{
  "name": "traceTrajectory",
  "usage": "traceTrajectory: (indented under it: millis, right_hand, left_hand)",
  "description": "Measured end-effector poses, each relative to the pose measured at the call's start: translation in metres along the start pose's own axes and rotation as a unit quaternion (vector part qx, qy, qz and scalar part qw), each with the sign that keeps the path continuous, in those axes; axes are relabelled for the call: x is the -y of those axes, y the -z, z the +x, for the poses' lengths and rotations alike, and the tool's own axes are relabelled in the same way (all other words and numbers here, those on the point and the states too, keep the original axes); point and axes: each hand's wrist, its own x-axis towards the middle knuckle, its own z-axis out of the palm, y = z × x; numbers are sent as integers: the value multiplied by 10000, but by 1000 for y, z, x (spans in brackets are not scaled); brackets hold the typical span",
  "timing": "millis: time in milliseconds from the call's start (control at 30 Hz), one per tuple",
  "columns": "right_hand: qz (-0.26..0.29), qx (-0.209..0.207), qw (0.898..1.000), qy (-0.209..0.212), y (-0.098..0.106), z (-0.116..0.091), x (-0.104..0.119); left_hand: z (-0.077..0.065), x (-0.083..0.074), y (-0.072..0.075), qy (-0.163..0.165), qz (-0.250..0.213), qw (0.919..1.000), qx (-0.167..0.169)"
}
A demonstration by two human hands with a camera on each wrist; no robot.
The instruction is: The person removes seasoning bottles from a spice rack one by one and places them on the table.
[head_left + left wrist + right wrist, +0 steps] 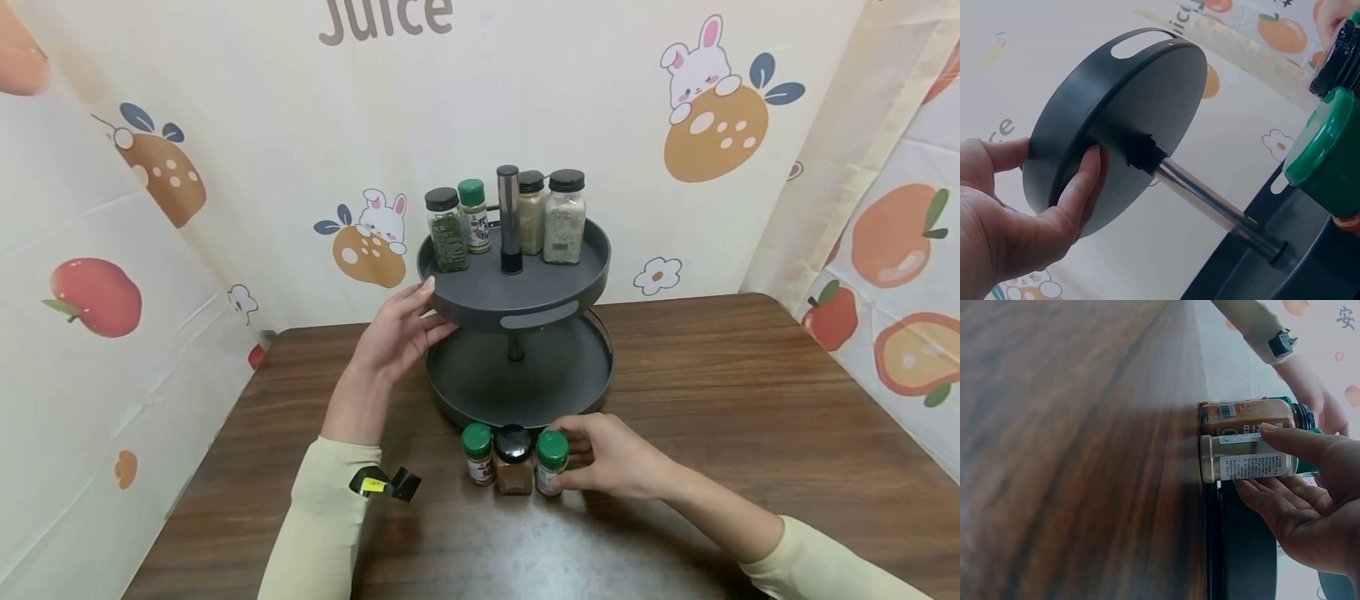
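A dark two-tier turntable rack stands on the table, with an upper tray (517, 304) and a lower tray (517, 387) on a metal post (508, 212). My left hand (393, 337) grips the upper tray's left rim; in the left wrist view its fingers (1085, 178) reach beneath the tray. Low in front of the rack, my right hand (622, 454) holds a small green-capped spice jar (552, 467) between thumb and fingers, the jar upright on the table. Beside it stand a black-capped jar of brown spice (514, 473) and another green-capped jar (478, 458).
On the upper tray are a jar of green herbs (447, 237), a green-capped jar (475, 221), a tan spice jar (531, 217) and a pale jar (565, 225). A printed cloth (262, 125) hangs behind the wooden table (712, 367).
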Motion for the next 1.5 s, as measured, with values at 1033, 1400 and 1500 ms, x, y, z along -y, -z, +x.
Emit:
traceTrajectory:
  millis: [1033,1400,1500]
  right_hand:
    - [-212,-41,9997,119,5,-2,-5]
    - [-371,34,9993,89,5,-2,-4]
    - [-427,16,9990,118,5,-1,-3]
  left_hand:
    - [-1,5,-16,319,-374,9986,199]
    - [-5,11,-21,669,-508,9962,239]
    - [-4,10,-21,592,-433,9970,249]
